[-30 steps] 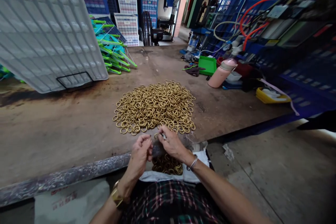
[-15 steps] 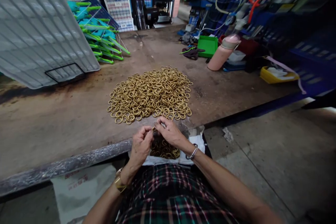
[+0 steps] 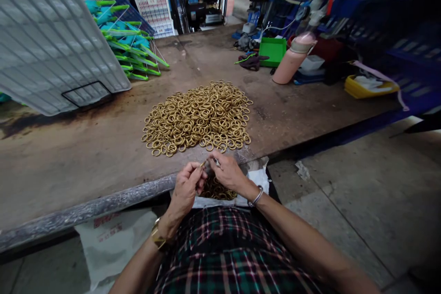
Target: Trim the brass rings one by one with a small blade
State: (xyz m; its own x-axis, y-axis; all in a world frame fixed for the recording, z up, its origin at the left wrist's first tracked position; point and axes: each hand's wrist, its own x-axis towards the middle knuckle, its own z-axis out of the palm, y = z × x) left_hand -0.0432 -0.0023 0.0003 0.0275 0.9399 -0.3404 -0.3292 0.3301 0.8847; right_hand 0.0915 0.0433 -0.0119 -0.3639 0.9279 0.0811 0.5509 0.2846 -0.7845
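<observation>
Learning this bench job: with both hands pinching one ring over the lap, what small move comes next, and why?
Probably drop the ring into the lap pile. Left hand and right hand hold it right above those rings, while the big heap waits on the table.

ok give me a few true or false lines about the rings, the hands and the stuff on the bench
1. The big pile of brass rings lies on the workbench, beyond the hands. True.
2. The left hand and right hand are far apart on the bench. False: they meet at the bench's near edge, fingertips pinching a small item between them; whether it is a ring is too small to tell.
3. A second, smaller heap of rings sits below the hands, on white material in the lap. True.
4. The pink bottle lies left of the ring pile. False: it leans at the far right, near a green tray.
5. Both wrists are bare. False: each wears a band.
</observation>
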